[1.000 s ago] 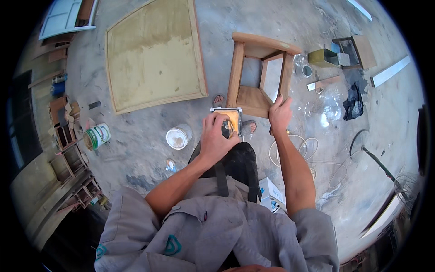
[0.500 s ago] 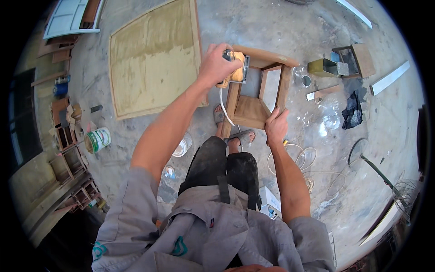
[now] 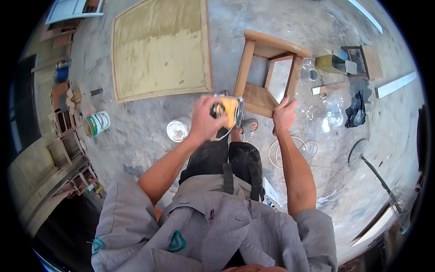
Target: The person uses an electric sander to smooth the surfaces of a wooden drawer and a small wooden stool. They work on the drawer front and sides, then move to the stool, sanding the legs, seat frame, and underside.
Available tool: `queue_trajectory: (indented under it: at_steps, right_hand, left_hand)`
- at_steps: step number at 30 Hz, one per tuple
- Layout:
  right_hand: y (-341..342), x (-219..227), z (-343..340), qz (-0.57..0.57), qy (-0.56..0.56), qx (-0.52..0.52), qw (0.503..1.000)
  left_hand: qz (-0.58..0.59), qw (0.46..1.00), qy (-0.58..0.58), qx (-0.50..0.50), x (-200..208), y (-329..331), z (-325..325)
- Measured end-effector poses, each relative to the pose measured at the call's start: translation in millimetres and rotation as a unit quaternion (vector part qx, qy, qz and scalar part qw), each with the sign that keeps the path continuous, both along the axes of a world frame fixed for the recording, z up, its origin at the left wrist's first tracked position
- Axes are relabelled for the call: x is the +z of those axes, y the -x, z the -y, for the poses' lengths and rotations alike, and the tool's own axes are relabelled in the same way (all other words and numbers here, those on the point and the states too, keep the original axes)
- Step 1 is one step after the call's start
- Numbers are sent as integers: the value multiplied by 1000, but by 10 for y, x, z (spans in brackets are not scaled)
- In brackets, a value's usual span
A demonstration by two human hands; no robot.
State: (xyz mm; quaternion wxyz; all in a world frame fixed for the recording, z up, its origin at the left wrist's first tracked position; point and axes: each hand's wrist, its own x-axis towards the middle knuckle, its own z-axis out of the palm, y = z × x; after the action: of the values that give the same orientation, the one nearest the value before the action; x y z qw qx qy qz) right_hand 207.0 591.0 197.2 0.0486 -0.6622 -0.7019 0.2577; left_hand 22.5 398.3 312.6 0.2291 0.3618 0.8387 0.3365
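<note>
My left hand (image 3: 207, 119) is wrapped round a yellow and black power sander (image 3: 229, 112), held above my feet and clear of the wood. The sander's flat pad faces right, toward a small wooden stool frame (image 3: 243, 68) with open sides. A pale cord hangs below the tool. My right hand (image 3: 284, 113) grips the stool frame's near right corner, where a leg meets the end panel. The stool frame is tilted, its open inside showing toward me. The far side of that grip is hidden.
A large yellowish panel (image 3: 163, 54) lies at the far left. A white bucket (image 3: 178, 130) stands left of my legs. Coiled hose (image 3: 294, 152) lies right of them. A tin can (image 3: 312, 74), a black plastic bag (image 3: 356, 110) and a standing fan (image 3: 376, 172) are at the right.
My left hand has brought the sander off the stool frame's left rail, back toward my body. The stool frame and my right hand have shifted slightly right and away in the picture.
</note>
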Motion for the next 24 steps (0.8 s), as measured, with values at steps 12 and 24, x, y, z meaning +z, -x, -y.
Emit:
queue_trajectory:
  at_steps: [12,24]
  right_hand:
    - [32,109,-12,-18,6,7,1000]
    - [-8,-12,-8,-10,-18,12,1000]
  left_hand:
    - [-6,998,-46,47,-210,519,-762]
    - [16,998,-31,61,-87,-331,517]
